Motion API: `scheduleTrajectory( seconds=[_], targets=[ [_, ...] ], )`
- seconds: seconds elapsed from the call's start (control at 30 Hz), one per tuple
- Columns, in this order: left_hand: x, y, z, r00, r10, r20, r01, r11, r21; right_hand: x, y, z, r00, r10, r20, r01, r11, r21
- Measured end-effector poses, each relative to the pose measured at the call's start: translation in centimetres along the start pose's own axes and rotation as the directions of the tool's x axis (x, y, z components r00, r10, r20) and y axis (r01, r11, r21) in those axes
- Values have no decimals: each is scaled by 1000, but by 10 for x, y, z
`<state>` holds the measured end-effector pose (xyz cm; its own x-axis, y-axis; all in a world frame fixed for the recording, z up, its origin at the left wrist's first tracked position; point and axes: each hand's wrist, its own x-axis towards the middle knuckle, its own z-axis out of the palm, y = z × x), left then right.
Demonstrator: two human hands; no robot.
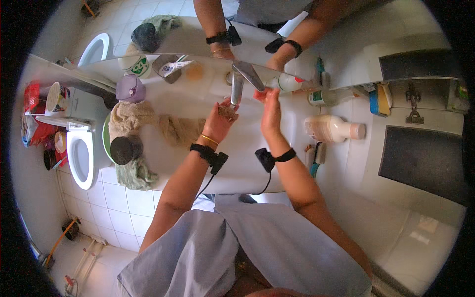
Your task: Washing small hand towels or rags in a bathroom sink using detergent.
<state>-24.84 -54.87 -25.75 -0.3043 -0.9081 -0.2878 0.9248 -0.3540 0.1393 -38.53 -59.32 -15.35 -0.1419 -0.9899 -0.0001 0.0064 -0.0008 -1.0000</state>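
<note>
**Both hands up at the chrome tap**

The chrome tap (238,85) stands at the back of the white washbasin (247,158), and everything is placed from it. The left hand (218,120) sits just below the spout, fingers curled around a small brownish lump (228,112); what that lump is cannot be made out. The right hand (270,111) is just right of the tap, fingers stretched out long and flat, fingertips up by something red (259,94) near the mirror's foot; whether it grips that cannot be told. Both wrists carry black bands with a small unit.

Left of the tap, a beige cloth (148,123) trails over the basin's edge, with a dark round jar (125,149) sitting on it and a lilac container (130,88) further back. Right of the tap, a pale bottle (332,128) lies on its side on the counter (366,163), a green-capped bottle (316,97) behind it. Far left of the tap, the toilet (81,156) stands on the tiled floor. Above the tap, the mirror (198,39) shows the person's arms again.
</note>
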Motion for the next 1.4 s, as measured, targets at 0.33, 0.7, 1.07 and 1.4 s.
scheduleTrajectory(
  seconds=[0.33, 0.7, 1.07, 1.4],
  targets=[
    [-16, -7, 3, 996, -66, 59, 65, 998, 12, -43, 48, -10, 903, -204, 377, 359, 842, -403],
    [-103, 36, -43, 973, 112, -201, 160, 298, 941, -78, 82, -42, 932, -62, 357, 266, 786, -558],
    [-65, 10, -98, 731, -236, -641, 422, 894, 153, -75, 219, 10, 954, 23, 298, 160, 804, -573],
    [-47, -5, -43, 975, -46, -217, 40, 999, -30, -84, 94, 55, 918, 8, 396, 227, 809, -542]
  ],
)
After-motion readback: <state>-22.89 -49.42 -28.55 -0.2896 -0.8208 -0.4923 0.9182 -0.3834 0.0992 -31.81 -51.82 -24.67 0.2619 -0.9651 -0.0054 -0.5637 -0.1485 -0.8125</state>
